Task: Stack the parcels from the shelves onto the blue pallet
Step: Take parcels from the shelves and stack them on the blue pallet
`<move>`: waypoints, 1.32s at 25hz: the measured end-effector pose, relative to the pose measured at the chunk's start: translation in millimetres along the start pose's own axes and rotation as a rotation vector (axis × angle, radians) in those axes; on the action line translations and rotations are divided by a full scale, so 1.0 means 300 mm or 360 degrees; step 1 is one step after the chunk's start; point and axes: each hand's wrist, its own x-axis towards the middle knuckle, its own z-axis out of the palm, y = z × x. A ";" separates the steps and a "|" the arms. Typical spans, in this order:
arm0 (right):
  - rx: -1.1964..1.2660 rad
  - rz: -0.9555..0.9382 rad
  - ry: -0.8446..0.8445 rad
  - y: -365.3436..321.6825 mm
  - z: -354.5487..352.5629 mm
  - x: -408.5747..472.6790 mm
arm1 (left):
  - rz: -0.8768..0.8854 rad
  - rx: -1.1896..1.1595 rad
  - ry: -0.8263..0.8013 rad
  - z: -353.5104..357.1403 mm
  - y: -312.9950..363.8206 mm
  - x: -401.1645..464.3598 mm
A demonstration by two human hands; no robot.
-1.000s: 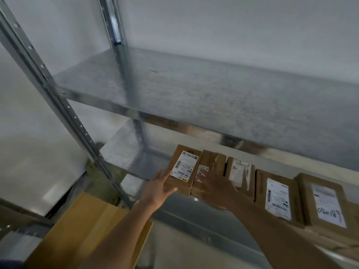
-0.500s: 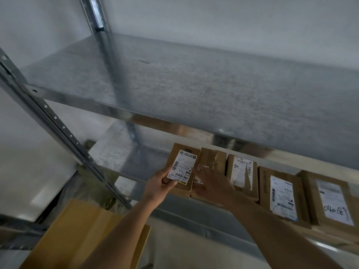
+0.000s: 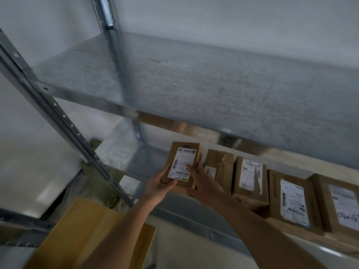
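Both hands gripping small parcel (image 3: 183, 164) at left end of parcel row on lower shelf (image 3: 136, 158). Left hand (image 3: 159, 186) pinching near corner, thumb lying on label. Right hand (image 3: 204, 186) wrapping right side, fingers curling round edge. Other parcels (image 3: 250, 181) sitting just beside.

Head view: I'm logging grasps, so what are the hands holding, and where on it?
Both hold the leftmost parcel: left hand grips its near-left corner, right hand its right side, thumb on the label.
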 end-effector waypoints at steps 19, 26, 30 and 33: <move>0.0146 -0.0693 -0.0158 -0.347 -0.146 -0.238 | 0.0135 0.0462 0.0583 -0.187 0.232 -0.607; 0.0051 -0.1160 -0.0183 -0.612 -0.262 -0.687 | -0.0014 0.0645 0.1053 -0.147 0.488 -1.180; -0.0088 -0.1415 -0.0168 -0.778 -0.305 -0.904 | -0.0010 0.0798 0.1253 -0.135 0.645 -1.506; -0.0084 -0.1601 -0.0211 -0.935 -0.316 -1.091 | -0.0110 0.0885 0.1425 -0.144 0.727 -1.760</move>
